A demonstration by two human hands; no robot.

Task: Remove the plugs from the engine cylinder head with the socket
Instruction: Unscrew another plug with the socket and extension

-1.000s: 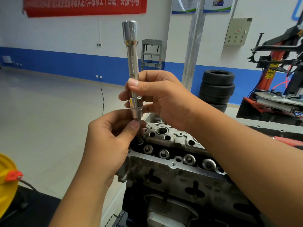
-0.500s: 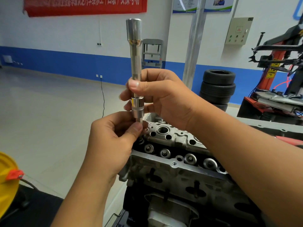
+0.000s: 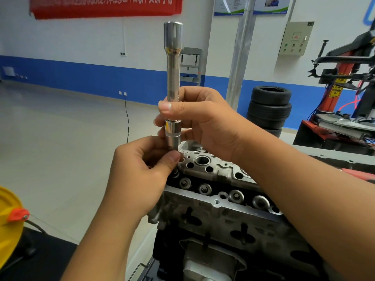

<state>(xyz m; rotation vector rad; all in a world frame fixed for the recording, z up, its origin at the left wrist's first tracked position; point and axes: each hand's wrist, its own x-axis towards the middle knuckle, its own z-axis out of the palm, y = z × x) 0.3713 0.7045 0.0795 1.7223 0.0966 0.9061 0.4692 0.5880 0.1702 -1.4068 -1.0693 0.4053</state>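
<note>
Raised slightly — socket upright, gripped mid-shaft by right hand; left hand pinching at its lower end, above cylinder head.

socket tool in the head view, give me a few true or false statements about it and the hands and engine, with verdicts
1. The right hand grips the socket tool around its shaft. True.
2. The socket tool lies flat on the cylinder head. False: it stands nearly upright, held above the head's near-left end.
3. The left hand pinches at the tool's lower end. True; what it pinches is hidden by the fingers.
4. The left hand rests open on the floor. False: it is raised at the tool's tip.
5. Stacked tyres stand by the blue-striped wall. True.
</note>
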